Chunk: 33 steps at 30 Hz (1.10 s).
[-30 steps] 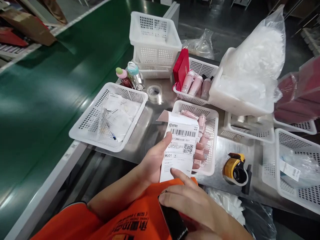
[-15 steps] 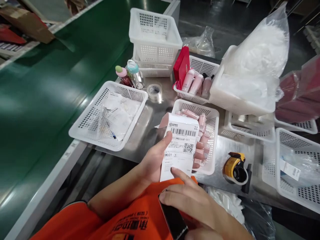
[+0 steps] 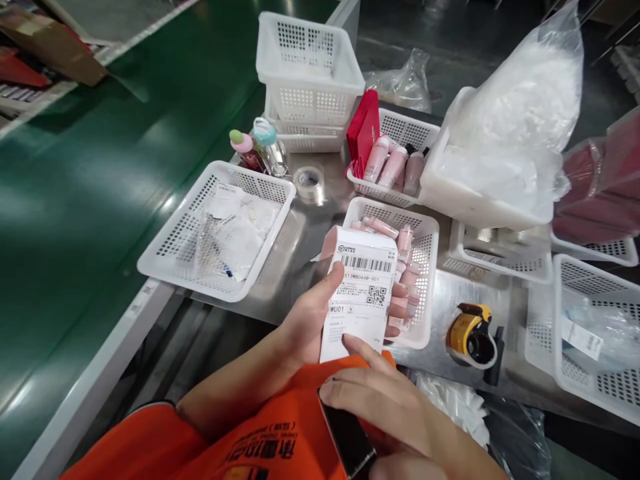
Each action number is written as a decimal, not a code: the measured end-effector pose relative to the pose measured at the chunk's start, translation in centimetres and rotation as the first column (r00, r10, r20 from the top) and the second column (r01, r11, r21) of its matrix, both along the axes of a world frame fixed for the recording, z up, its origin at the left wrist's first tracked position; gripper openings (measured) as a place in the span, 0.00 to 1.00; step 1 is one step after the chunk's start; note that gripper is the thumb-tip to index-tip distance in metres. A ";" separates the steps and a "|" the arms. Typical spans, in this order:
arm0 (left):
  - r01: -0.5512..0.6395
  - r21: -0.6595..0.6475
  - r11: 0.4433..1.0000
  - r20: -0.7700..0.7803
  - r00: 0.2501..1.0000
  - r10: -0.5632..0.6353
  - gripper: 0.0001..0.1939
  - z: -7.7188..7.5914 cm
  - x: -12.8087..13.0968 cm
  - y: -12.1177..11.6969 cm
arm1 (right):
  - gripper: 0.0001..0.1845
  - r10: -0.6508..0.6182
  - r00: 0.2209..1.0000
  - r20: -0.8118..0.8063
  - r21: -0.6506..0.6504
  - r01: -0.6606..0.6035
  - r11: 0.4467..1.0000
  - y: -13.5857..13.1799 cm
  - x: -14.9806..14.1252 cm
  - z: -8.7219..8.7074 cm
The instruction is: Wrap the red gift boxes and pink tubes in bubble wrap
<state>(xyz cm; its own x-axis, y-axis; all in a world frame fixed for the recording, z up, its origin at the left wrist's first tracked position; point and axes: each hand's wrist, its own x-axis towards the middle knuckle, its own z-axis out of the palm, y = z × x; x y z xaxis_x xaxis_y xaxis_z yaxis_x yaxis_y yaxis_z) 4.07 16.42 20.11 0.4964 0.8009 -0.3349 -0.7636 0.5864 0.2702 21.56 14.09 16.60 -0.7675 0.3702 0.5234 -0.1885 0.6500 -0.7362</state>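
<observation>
My left hand [image 3: 307, 320] grips a small white box [image 3: 361, 293] with a barcode shipping label on its face, thumb on the label and fingertips showing at its right edge. The box is held upright over the near edge of the steel table, in front of a white basket [image 3: 426, 280] of small pink tubes. My right hand [image 3: 395, 407] is closed round a black phone-like device [image 3: 347, 437], with its forefinger touching the bottom edge of the label. An orange sleeve lies below both hands.
A white basket [image 3: 175, 257] of plastic-wrapped items sits left, beside a green conveyor belt [image 3: 90, 173]. Stacked white baskets [image 3: 307, 73], two small bottles [image 3: 257, 150], a clear tape roll [image 3: 309, 183], a basket of pink bottles [image 3: 395, 143], a plastic-bag tub [image 3: 500, 167] and a yellow tape dispenser [image 3: 470, 337] surround them.
The open flap at the box's top left has folded down closer to the box. Both hands stay almost still; the view has shifted slightly.
</observation>
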 end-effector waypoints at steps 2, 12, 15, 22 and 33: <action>0.017 0.011 1.000 0.000 1.000 -0.017 0.37 -0.1 -0.1 0.0 | 0.24 0.019 1.000 0.014 0.007 -0.019 1.000 0.1 0.1 0.0; 0.014 0.023 1.000 -0.006 1.000 -0.014 0.36 -0.1 0.1 0.0 | 0.31 0.063 0.988 0.143 0.029 -0.068 0.997 0.1 0.6 -0.2; 0.002 0.020 1.000 -0.012 1.000 -0.002 0.35 -0.1 0.2 0.0 | 0.27 0.022 0.992 0.122 0.028 -0.025 0.999 -0.2 0.4 -0.4; 0.032 0.018 0.999 -0.024 0.999 -0.032 0.35 -0.1 0.1 0.0 | 0.33 0.069 0.980 0.185 0.025 -0.075 0.997 0.0 0.5 -0.4; 0.019 0.019 1.000 -0.033 0.999 -0.018 0.37 0.0 0.0 0.1 | 0.27 0.062 0.991 0.116 0.044 -0.067 0.997 0.1 0.8 -0.3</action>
